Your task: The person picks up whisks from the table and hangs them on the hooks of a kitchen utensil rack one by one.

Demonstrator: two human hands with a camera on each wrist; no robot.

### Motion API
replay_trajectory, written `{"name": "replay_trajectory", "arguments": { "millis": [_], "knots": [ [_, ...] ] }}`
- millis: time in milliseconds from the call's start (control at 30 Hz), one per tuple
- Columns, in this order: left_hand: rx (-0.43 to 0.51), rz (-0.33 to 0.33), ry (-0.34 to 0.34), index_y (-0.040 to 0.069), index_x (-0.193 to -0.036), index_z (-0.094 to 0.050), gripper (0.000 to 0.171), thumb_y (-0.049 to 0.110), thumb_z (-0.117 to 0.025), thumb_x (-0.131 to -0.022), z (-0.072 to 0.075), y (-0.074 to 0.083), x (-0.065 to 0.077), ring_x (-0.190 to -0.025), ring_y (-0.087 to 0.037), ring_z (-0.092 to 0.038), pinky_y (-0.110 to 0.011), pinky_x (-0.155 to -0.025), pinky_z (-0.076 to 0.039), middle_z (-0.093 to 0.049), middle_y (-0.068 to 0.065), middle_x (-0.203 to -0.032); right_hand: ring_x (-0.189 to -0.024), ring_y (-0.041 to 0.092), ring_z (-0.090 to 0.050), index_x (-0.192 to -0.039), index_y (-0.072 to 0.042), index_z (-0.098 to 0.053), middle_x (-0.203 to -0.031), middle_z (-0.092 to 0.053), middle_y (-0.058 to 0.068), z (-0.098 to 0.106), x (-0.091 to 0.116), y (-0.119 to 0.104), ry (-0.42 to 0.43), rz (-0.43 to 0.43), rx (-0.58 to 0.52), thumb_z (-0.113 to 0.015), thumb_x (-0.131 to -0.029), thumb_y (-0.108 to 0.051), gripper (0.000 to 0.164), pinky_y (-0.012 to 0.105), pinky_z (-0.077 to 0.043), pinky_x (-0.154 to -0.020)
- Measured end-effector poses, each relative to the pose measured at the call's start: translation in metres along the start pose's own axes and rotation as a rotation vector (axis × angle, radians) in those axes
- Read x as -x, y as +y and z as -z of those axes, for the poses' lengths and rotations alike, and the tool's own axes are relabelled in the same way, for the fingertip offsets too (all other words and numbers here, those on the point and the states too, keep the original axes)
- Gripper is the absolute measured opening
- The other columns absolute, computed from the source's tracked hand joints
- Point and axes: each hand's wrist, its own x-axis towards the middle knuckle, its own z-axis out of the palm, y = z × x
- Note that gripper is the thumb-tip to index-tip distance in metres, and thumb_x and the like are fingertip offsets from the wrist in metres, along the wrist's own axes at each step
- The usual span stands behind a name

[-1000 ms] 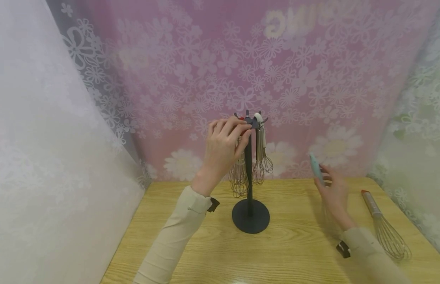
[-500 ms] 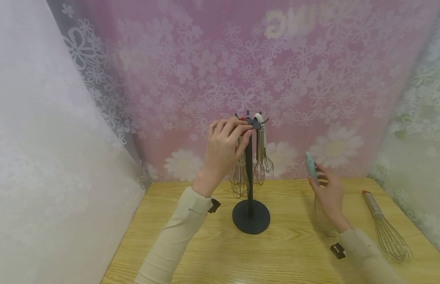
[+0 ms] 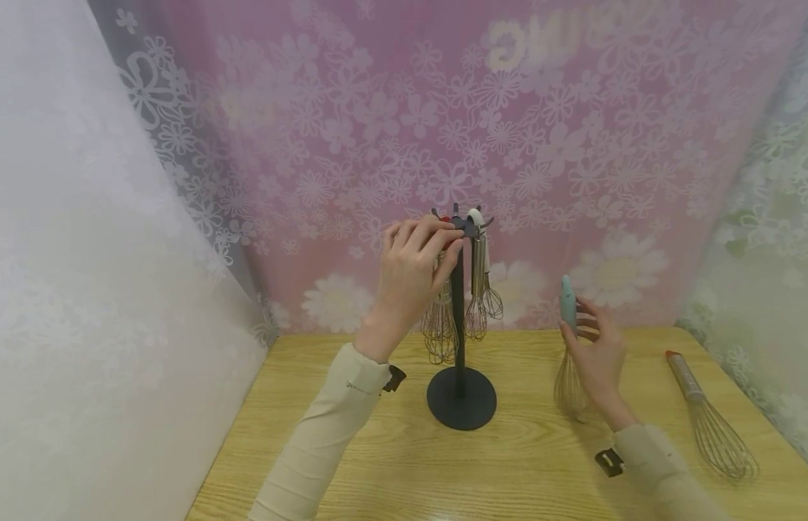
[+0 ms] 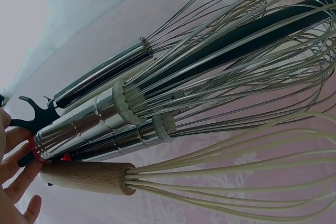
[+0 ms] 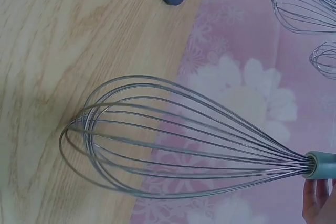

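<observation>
In the head view, my left hand [image 3: 410, 264] grips the top of a black whisk stand [image 3: 461, 401], fingertips at its hooks. Several whisks hang there. The left wrist view shows a wooden-handled whisk [image 4: 89, 177] and a steel whisk with a red end [image 4: 86, 121] close by the fingers. To the right of the stand, my right hand [image 3: 599, 354] holds a whisk by its mint-green handle [image 3: 568, 304], handle up and wires down. Its wire loops [image 5: 184, 162] spread over the table's edge in the right wrist view.
Another steel whisk with a red tip [image 3: 684, 376] lies on the wooden table [image 3: 352, 449] at the right. A pink flowered cloth [image 3: 378, 130] hangs behind, and pale cloths stand at both sides.
My right hand has moved left toward the stand with the mint-green whisk, which has turned more upright. The left hand stays at the top of the stand.
</observation>
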Motion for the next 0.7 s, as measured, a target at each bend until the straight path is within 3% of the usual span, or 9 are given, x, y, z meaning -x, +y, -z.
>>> {"name": "replay_trajectory", "arguments": {
  "millis": [333,700],
  "knots": [
    [0.015,-0.001,0.011,0.014,-0.109,-0.077,0.018,0.025,-0.064,-0.102,-0.001,0.0,0.0,-0.104,-0.022,-0.06,-0.044,-0.096,-0.041,-0.069,-0.001,-0.113,-0.091,-0.001,-0.062,-0.128,0.012,-0.061,-0.112,-0.063,0.033,-0.005,-0.005,-0.052,0.03,0.046,-0.087,-0.074,-0.077,0.024,0.054,0.008,-0.051,-0.076],
    [0.02,0.007,0.01,0.014,-0.109,-0.077,0.015,0.022,-0.068,-0.099,-0.001,0.001,0.0,-0.105,-0.022,-0.06,-0.044,-0.097,-0.041,-0.07,-0.002,-0.113,-0.092,0.0,-0.064,-0.127,0.012,-0.062,-0.11,-0.063,0.033,-0.012,-0.009,-0.072,0.019,0.06,-0.15,-0.073,-0.077,0.023,0.053,0.011,-0.053,-0.077]
  ]
}}
